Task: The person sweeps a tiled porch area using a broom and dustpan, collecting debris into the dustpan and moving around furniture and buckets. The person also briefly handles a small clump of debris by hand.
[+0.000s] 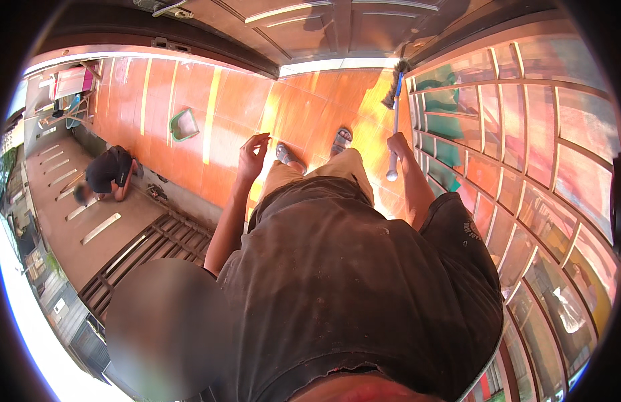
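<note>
Your right hand (399, 143) is wrapped around the broom (396, 120), near the top of its stick, with that arm reaching forward. The broom's dark brush end is near the door (344, 27), beside the barred window (518, 127). Your left hand (254, 157) is out front, fingers half curled. It looks empty, but it's small here. A green dustpan (184, 125) lies on the orange floor (233, 114) to your left.

Glossy floor tiles (223, 130), matt cloth shirt (324, 254), rough-bristled broom (396, 115), smooth plastic dustpan (184, 125), window grille (484, 83) perhaps metal
</note>
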`<state>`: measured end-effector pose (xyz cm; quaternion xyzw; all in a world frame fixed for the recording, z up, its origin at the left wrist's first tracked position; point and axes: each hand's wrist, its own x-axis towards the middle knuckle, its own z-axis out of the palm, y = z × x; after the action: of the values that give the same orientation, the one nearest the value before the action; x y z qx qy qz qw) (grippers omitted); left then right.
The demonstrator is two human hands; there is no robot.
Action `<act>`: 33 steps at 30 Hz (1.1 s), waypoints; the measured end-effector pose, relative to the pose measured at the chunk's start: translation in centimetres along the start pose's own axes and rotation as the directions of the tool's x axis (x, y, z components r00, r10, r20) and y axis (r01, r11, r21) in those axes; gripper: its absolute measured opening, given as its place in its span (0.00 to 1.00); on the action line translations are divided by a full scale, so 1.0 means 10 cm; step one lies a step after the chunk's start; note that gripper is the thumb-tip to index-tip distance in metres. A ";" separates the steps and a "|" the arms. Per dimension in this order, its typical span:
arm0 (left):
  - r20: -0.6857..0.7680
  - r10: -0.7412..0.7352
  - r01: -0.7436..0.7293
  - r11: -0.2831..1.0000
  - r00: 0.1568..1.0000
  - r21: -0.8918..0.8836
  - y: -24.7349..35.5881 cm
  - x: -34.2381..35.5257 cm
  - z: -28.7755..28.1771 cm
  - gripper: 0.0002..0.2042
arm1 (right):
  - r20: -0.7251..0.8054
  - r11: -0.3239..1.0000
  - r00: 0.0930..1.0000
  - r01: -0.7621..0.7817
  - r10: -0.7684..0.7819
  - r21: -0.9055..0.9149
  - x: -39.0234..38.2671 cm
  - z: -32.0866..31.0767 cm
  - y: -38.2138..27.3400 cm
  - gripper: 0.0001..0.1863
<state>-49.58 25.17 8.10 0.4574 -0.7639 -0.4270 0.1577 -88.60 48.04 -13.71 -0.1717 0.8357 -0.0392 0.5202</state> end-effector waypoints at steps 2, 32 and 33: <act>-0.016 -0.046 0.045 0.997 0.999 -0.060 -0.01 0.03 0.01 0.10 | -0.055 0.972 0.992 0.120 -0.111 0.201 -0.14 0.13 0.24 0.11; -0.002 -0.103 0.103 0.994 0.995 -0.048 -0.13 -0.16 0.04 0.09 | 0.001 0.564 0.953 0.179 -0.303 0.806 -1.39 -0.54 0.16 0.05; -0.022 -0.105 0.104 0.993 0.994 -0.050 -0.14 -0.20 0.01 0.09 | -0.026 0.562 0.948 0.211 -0.318 0.800 -1.27 -0.59 0.00 0.05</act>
<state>-47.85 26.59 7.21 0.4977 -0.7263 -0.4477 0.1556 -88.75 51.51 -0.14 -0.0486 0.6621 -0.4727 0.5795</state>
